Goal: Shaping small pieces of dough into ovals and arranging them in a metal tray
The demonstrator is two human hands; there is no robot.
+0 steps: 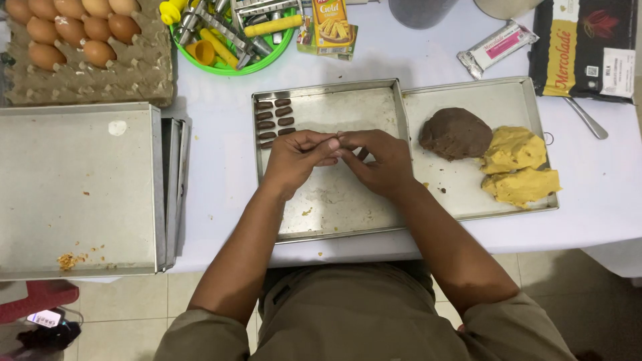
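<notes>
My left hand (297, 157) and my right hand (378, 160) meet fingertip to fingertip over a metal baking tray (334, 207). Together they pinch a small piece of dough, mostly hidden by my fingers, so its colour is unclear. Several small brown dough logs (274, 122) lie in rows at the tray's far left corner, just beyond my left hand. On a second tray (461, 194) to the right sit a brown dough lump (455, 133) and two yellow dough lumps (518, 167).
A stack of larger trays (77, 190) lies at the left. An egg carton (87, 50) with brown eggs is at the far left, beside a green basket of tools (231, 33). A dark chocolate package (585, 47), a spoon (587, 118) and a small packet (498, 47) lie far right.
</notes>
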